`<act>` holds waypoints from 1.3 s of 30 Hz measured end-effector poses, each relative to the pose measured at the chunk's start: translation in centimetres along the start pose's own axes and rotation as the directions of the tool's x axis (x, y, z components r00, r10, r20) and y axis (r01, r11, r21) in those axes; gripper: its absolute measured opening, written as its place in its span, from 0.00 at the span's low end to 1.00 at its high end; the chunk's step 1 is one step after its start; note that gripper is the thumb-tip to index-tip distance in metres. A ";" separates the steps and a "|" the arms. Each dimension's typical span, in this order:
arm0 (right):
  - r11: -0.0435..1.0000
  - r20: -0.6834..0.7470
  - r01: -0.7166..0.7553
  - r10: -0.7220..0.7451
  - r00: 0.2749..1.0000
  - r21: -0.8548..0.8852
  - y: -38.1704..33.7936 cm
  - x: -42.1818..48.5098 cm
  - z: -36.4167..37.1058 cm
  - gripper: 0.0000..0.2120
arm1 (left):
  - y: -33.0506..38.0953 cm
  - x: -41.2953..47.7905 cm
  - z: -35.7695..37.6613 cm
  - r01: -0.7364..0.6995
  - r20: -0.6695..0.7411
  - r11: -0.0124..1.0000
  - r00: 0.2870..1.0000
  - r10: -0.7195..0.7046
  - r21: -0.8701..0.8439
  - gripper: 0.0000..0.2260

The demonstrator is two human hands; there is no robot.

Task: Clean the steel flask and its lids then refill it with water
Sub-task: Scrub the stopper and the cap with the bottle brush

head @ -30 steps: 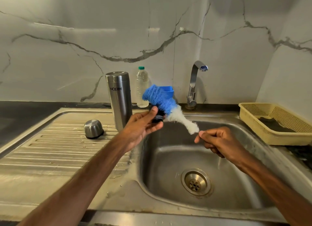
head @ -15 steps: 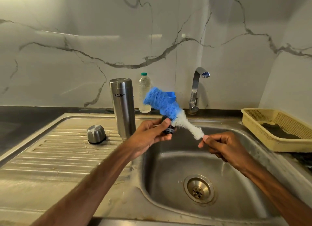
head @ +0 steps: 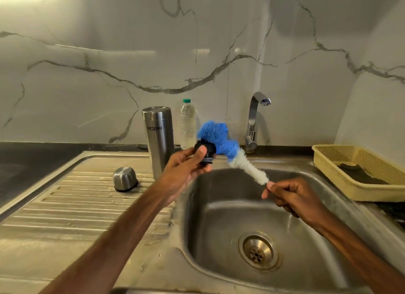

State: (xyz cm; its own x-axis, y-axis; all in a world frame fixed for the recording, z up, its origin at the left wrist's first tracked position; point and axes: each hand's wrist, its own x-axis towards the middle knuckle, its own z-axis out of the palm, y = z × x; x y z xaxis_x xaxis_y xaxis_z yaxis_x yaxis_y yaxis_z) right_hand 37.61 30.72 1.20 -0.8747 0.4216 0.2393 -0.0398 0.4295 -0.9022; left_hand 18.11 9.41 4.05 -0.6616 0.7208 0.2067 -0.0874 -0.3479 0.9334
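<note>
The steel flask [head: 159,140] stands upside down on the draining board, left of the sink basin [head: 219,206]. Its steel outer cap [head: 125,179] lies mouth-down on the board nearby. My left hand [head: 184,171] grips the small black inner lid [head: 206,152] above the basin's left rim. My right hand [head: 291,195] pinches the handle end of a bottle brush [head: 221,140] with blue and white bristles. The blue bristle head touches the black lid.
A tap [head: 254,120] stands behind the basin, not running. A clear plastic bottle with a green cap [head: 187,124] sits by the wall. A yellow plastic basket [head: 341,184] holding a dark cloth sits at the right. The drain [head: 258,250] is open.
Both hands with the lid and brush sit slightly higher in the view; the lid has turned in my left hand so its black side shows more against the blue bristles.
</note>
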 end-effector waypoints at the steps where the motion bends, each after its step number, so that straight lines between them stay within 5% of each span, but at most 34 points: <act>1: 1.000 -0.001 0.008 -0.008 1.000 0.004 -0.1 0.1 0.1 0.16 | -0.4 -0.3 0.4 0.012 0.021 0.998 1.000 -0.013 0.057 0.18; 4: 0.999 0.004 0.036 -0.036 0.999 0.020 -0.6 0.2 0.9 0.16 | -1.6 -0.6 1.9 0.025 0.095 0.985 0.995 -0.041 0.173 0.15; 8: 1.000 0.014 0.021 -0.021 1.000 0.013 0.1 0.0 0.2 0.16 | 0.0 0.1 0.5 -0.013 0.012 1.000 1.000 0.013 -0.008 0.14; 13: 0.998 0.022 0.060 -0.061 0.998 0.016 -0.5 0.2 1.0 0.16 | -1.3 -0.6 1.8 0.028 0.052 0.995 0.998 -0.033 0.091 0.12; 18: 0.999 0.069 0.051 -0.050 0.996 -0.003 0.2 -0.1 0.9 0.16 | 0.3 -0.5 0.8 0.064 -0.017 0.979 0.998 -0.068 -0.193 0.15; 27: 0.998 0.076 0.063 -0.064 0.995 0.011 0.2 0.2 1.8 0.16 | 0.6 -0.4 1.0 0.120 0.039 0.965 0.993 -0.114 -0.232 0.16; 34: 0.999 0.070 0.015 -0.018 0.997 0.044 -0.4 0.8 2.0 0.18 | -0.9 -0.8 2.4 0.150 0.109 0.988 0.983 -0.145 -0.032 0.21; 39: 1.000 0.080 0.006 -0.008 0.997 0.023 0.0 0.0 1.4 0.18 | 0.0 -0.7 2.0 0.125 0.016 0.990 0.992 -0.124 -0.073 0.17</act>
State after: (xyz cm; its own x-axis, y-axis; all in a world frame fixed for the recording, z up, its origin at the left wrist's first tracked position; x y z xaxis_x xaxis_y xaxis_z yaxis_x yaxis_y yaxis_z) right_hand 36.93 29.62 0.65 -0.9103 0.3526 0.2170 -0.0563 0.4138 -0.9086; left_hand 20.03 10.12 4.51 -0.6335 0.7680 0.0943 -0.2233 -0.2981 0.9280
